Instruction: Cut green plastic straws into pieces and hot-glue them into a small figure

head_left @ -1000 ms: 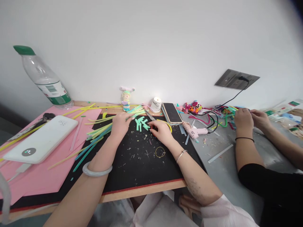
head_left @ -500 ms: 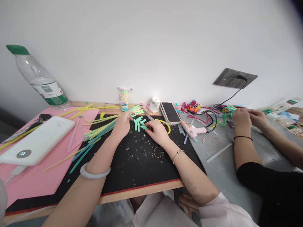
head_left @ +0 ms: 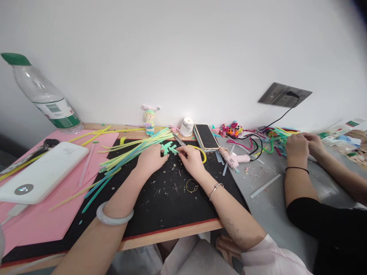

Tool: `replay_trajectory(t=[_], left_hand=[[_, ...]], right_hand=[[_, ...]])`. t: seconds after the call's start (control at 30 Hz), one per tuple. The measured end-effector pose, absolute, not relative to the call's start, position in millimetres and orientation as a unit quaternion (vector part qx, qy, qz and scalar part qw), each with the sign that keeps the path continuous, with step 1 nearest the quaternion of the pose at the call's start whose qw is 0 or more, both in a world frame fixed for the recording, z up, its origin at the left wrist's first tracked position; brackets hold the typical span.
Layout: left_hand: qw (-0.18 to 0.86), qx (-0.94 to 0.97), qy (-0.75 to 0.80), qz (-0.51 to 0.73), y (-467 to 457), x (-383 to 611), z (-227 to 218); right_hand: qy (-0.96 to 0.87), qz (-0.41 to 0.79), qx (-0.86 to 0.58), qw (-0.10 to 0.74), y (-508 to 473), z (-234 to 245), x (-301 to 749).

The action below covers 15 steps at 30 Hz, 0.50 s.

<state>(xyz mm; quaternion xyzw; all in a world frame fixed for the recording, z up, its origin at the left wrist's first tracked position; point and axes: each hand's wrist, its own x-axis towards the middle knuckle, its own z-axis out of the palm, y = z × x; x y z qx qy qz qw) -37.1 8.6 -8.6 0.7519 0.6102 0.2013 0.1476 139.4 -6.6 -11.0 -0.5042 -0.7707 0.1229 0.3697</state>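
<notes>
Short green pipe cleaner pieces [head_left: 172, 149] lie in a small heap on the black mat [head_left: 160, 202]. At the heap's left side my left hand [head_left: 151, 159] is closed, thumb and fingers round a green piece. My right hand [head_left: 192, 159] is at the right side, its thumb and fingertips pinched together; what they hold, if anything, is too small to make out. Scissors with yellow handles [head_left: 204, 156] lie just behind my right hand, partly covered by it. Long yellow, green and blue pipe cleaners [head_left: 120, 156] spread behind and left of my left hand.
Left are a white power bank [head_left: 43, 172], pink sheets [head_left: 64, 214] and a bottle [head_left: 46, 91]. A doll figure [head_left: 149, 122], white cup [head_left: 187, 126], phone [head_left: 207, 136] and pink glue gun [head_left: 233, 157] stand or lie farther back. A co-worker's hands [head_left: 298, 147] work at the right.
My left hand has come down and towards me from the long pipe cleaners to the green pieces. My right hand has shifted slightly right, with its fingertips drawn together.
</notes>
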Motion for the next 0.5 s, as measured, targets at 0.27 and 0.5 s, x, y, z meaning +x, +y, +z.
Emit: replay_trajectory(t=[0.27,0.5], left_hand=[[0.159,0.779,0.554,0.247,13.9,-39.6,-6.7],[0.356,0.667,0.541,0.369,11.6,-40.7,3.8]], right_hand=[[-0.747,0.157,-0.513,0.393,-7.7,-10.0,139.9],[-0.711,0.185,-0.523,0.433,-8.4,-12.0,141.5]])
